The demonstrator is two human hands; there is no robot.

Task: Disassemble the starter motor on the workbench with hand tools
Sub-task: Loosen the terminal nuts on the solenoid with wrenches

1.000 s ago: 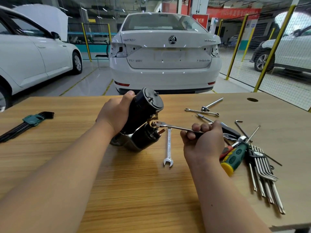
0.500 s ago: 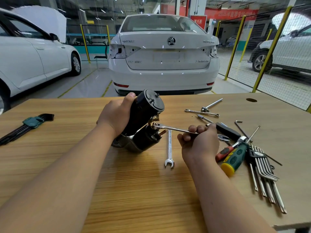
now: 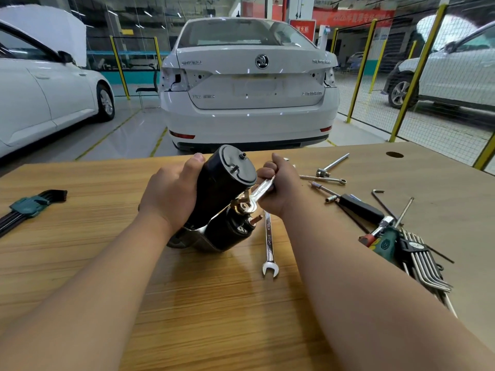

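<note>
Two hands work at the middle of the wooden workbench (image 3: 107,263). At the far left, a green holder (image 3: 29,206) clasps a bundle of black hex keys (image 3: 53,195) lying flat. The left hand (image 3: 171,196) wraps its fingers round the black body of the starter motor (image 3: 222,199), which stands tilted with its silver nose on the bench. Just right of it, the right hand (image 3: 281,191) grips the shaft of a wrench (image 3: 261,192) whose head sits on a brass-coloured nut (image 3: 242,206). A second wrench (image 3: 269,245) lies flat below that hand. Farther right lies a black-handled driver (image 3: 359,208), and a black holder (image 3: 413,246) keeps a fan of silver hex keys (image 3: 428,271).
</note>
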